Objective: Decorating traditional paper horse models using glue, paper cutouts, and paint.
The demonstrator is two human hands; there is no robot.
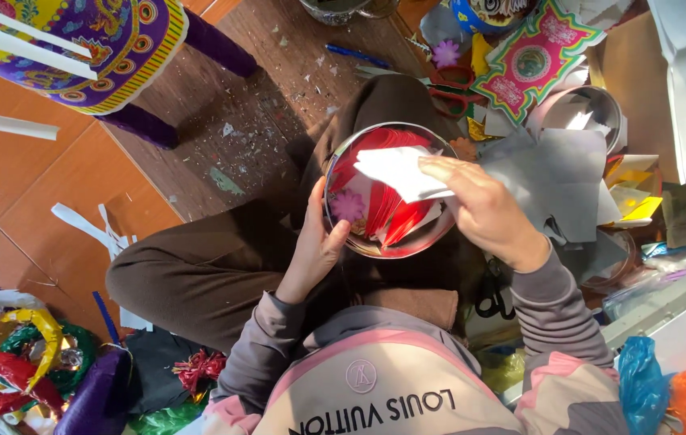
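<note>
Head view: left hand (pixel 315 246) cupped against the rim of a round metal tin (pixel 431 229) held over the lap, fingers curled on its left side. Right hand (pixel 484 213) over the tin's right edge, fingers pinched shut on a white paper sheet (pixel 395 171). Inside: red paper pieces (pixel 387 217), purple flower (pixel 349 206). Grey paper sheets (pixel 556 181) just right.
</note>
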